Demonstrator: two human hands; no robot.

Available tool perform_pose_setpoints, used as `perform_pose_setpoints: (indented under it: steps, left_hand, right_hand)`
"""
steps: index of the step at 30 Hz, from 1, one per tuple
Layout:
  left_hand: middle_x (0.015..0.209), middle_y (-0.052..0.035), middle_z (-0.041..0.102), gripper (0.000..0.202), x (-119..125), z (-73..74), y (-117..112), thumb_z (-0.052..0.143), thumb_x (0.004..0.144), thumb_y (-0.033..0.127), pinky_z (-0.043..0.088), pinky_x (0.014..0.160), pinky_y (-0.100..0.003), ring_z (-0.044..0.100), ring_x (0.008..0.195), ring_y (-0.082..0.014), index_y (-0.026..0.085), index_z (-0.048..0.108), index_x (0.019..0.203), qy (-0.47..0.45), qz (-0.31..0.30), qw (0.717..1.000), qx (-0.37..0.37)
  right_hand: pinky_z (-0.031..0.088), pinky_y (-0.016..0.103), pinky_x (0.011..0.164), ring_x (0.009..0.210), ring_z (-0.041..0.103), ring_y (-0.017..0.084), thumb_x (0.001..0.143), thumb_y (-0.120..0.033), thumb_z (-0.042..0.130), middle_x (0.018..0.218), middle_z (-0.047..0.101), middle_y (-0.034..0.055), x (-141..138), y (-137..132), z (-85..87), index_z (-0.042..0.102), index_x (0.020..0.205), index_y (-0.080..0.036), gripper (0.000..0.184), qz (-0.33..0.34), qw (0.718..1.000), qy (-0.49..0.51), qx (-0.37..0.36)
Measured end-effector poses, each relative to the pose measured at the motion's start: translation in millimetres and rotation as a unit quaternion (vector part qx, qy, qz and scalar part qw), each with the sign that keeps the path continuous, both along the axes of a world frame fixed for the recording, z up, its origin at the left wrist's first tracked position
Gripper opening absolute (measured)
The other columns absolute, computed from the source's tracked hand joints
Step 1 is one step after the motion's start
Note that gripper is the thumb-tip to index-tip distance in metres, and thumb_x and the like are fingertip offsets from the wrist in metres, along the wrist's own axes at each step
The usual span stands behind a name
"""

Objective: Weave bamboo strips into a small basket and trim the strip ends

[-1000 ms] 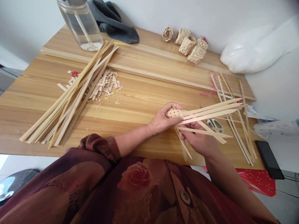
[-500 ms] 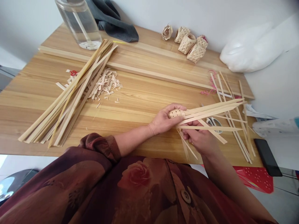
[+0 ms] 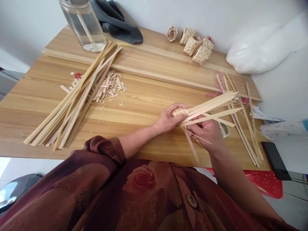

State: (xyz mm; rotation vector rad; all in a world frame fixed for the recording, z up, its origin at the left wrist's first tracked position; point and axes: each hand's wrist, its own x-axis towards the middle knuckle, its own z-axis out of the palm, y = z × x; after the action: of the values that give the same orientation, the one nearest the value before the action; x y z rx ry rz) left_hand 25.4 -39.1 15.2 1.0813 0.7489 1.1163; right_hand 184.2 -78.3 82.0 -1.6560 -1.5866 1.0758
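My left hand (image 3: pixel 167 120) is closed round a small woven piece (image 3: pixel 180 112) made of pale strips. Its long loose strips (image 3: pixel 214 104) fan out to the right over the wooden table (image 3: pixel 144 99). My right hand (image 3: pixel 208 133) sits just right of the left hand, fingers pinched on one of those strips close to the woven part. Two thinner strip ends (image 3: pixel 192 146) hang down below my hands.
A long bundle of strips (image 3: pixel 74 96) and a heap of cut scraps (image 3: pixel 109 86) lie left. Loose strips (image 3: pixel 243 122) and scissors (image 3: pixel 225 130) lie right. Several finished woven pieces (image 3: pixel 196 45), a glass jar (image 3: pixel 83 24), grey cloth (image 3: pixel 117 22), white bag (image 3: pixel 257 51) stand behind.
The fan of loose strips has swung upward, away from me. My right hand has moved up closer to the woven piece, and the strip it held has shifted with it.
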Motion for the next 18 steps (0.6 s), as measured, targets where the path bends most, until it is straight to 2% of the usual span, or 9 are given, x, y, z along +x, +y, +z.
perform_pose_setpoints:
  steps: [5,9,12,18]
  left_hand:
    - [0.104,-0.0047,0.070,0.046,-2.0,2.8,1.6,0.077,0.081,0.045,0.049,0.079,-0.025,0.060,0.086,-0.0127,0.018,0.065,0.117,-0.037,-0.006,0.999,-0.006]
    - [0.112,-0.0059,0.071,0.046,-3.9,6.0,-1.2,0.072,0.084,0.046,0.049,0.080,-0.026,0.062,0.089,-0.0146,0.019,0.063,0.120,-0.071,-0.046,0.996,-0.040]
    - [0.111,-0.0049,0.071,0.045,-4.2,6.8,-2.8,0.071,0.083,0.042,0.048,0.080,-0.028,0.062,0.089,-0.0151,0.020,0.062,0.121,-0.083,-0.063,0.993,-0.058]
    - [0.107,-0.0052,0.069,0.047,-4.8,4.8,-0.1,0.069,0.084,0.039,0.047,0.074,-0.028,0.061,0.083,-0.0155,0.021,0.060,0.126,-0.088,-0.092,0.991,-0.042]
  right_hand:
    - [0.044,0.027,0.048,0.048,0.056,0.014,0.081,-0.036,0.073,0.055,0.064,-0.0017,1.7,1.2,15.1,0.068,0.078,-0.020,0.017,0.002,0.998,-0.046,-0.030]
    - [0.044,0.028,0.050,0.049,0.059,0.015,0.082,-0.035,0.073,0.056,0.067,-0.0010,7.3,-0.2,16.7,0.069,0.080,-0.021,0.014,0.006,0.996,-0.082,-0.039]
    - [0.047,0.030,0.052,0.052,0.062,0.017,0.081,-0.033,0.073,0.056,0.067,-0.0006,9.3,-0.1,16.9,0.070,0.078,-0.022,0.012,0.000,0.993,-0.106,-0.044]
    - [0.047,0.030,0.051,0.049,0.059,0.016,0.076,-0.025,0.074,0.053,0.064,-0.0016,4.9,1.2,11.1,0.066,0.068,-0.023,0.012,-0.016,0.999,-0.032,0.007]
